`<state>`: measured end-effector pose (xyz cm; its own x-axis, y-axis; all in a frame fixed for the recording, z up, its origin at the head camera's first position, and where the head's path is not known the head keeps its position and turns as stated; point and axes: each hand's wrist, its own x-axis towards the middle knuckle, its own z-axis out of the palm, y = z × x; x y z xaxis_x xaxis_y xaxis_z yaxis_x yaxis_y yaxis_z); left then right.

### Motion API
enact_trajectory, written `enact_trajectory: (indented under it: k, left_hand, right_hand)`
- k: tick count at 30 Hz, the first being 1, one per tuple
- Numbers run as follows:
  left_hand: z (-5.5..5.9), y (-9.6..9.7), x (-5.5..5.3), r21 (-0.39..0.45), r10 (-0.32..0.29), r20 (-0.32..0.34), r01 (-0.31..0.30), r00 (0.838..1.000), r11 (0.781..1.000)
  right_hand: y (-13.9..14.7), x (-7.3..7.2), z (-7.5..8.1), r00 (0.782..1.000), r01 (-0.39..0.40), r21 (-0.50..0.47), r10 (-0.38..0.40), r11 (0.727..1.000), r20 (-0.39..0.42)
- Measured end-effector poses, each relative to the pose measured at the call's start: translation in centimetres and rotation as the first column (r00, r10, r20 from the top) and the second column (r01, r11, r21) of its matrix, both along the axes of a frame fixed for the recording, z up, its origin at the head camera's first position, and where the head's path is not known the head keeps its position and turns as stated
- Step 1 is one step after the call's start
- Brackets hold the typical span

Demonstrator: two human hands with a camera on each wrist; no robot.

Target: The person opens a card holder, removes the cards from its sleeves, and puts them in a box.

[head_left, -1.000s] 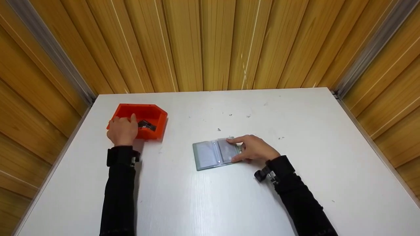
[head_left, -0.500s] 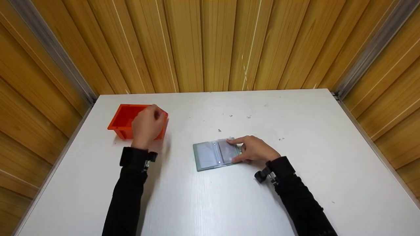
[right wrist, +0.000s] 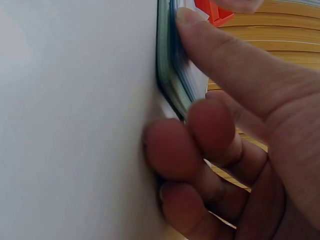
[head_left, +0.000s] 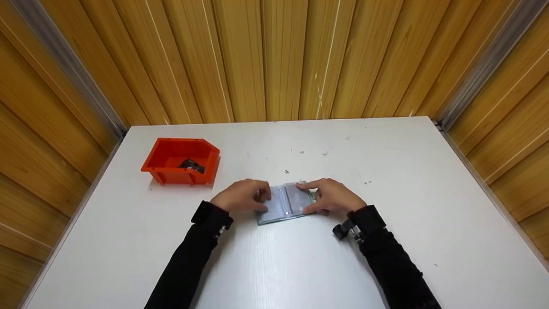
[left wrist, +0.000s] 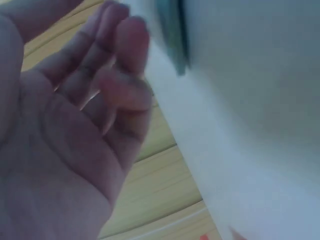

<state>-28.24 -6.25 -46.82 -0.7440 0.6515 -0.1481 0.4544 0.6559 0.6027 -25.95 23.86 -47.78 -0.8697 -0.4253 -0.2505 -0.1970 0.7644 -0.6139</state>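
A small green-edged card holder (head_left: pixel 281 202) with clear plastic sleeves lies opened flat on the white table. My right hand (head_left: pixel 336 196) holds its right side; in the right wrist view the thumb (right wrist: pixel 220 52) lies on the sleeves, with other fingertips (right wrist: pixel 172 150) by the cover's edge. Over the left page is my left hand (head_left: pixel 242 196), its fingers loosely bent and a gap between thumb and forefinger. Nothing shows between those fingers in the left wrist view, where the cover's green edge (left wrist: pixel 172 37) appears beside them. Whether the left fingertips touch the sleeve is unclear.
An orange-red bin (head_left: pixel 180 174) stands at the table's left rear, with small dark flat pieces (head_left: pixel 191 165) inside. Wood-patterned panels (head_left: pixel 279 60) rise behind and at both sides of the white table (head_left: pixel 274 266).
My left hand has come out of the bin, moved right and toward me, and reached the card holder's left page. My right hand and the card holder have stayed in place.
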Motion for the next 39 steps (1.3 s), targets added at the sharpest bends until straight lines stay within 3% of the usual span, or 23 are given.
enact_trajectory:
  k: [7,11,15,20,23,25,28,30,35,39]
  left_hand:
    - [-0.3,0.0,0.1,-0.008,0.001,0.03,-0.001,1.0,1.0]
    - [-0.3,-0.2,0.1,-0.015,-0.014,0.024,0.015,1.0,1.0]
    - [-0.3,-0.2,0.1,-0.017,-0.026,0.014,0.026,1.0,1.0]
    - [-0.2,-0.3,0.1,-0.018,-0.022,0.025,0.023,0.999,1.0]
    - [-0.2,-0.4,-0.1,-0.005,-0.022,0.042,0.022,0.999,1.0]
    - [-0.1,-0.4,-0.1,-0.001,0.012,0.072,-0.012,0.997,1.0]
    - [0.1,-0.3,0.0,0.017,0.085,0.116,-0.087,0.99,0.996]
    - [0.1,-0.2,0.1,0.019,0.132,0.127,-0.135,0.983,0.991]
    - [-0.2,0.0,-0.2,-0.009,0.069,0.021,-0.069,0.997,0.998]
    - [-0.5,0.1,-0.3,-0.038,0.021,-0.023,-0.022,1.0,0.999]
  right_hand:
    - [-0.1,0.2,0.0,1.0,-0.025,-0.008,0.024,1.0,-0.018]
    - [-0.5,0.2,0.0,0.998,-0.052,-0.086,0.048,0.995,-0.045]
    - [-0.8,0.2,0.1,0.989,-0.12,-0.202,0.099,0.972,-0.113]
    - [-0.7,0.2,0.1,0.979,-0.159,-0.25,0.12,0.955,-0.167]
    - [-0.8,0.1,0.1,0.981,-0.163,-0.259,0.13,0.952,-0.142]
    - [-0.9,0.3,0.1,0.984,-0.175,-0.266,0.157,0.948,-0.087]
    - [-1.8,0.9,0.1,0.977,-0.199,-0.227,0.21,0.953,0.025]
    - [-2.6,1.3,0.0,0.969,-0.236,-0.146,0.244,0.961,0.037]
    - [-3.6,1.7,0.1,0.96,-0.274,0.032,0.275,0.961,-0.048]
    - [-3.5,1.6,0.1,0.967,-0.248,0.044,0.25,0.968,-0.055]
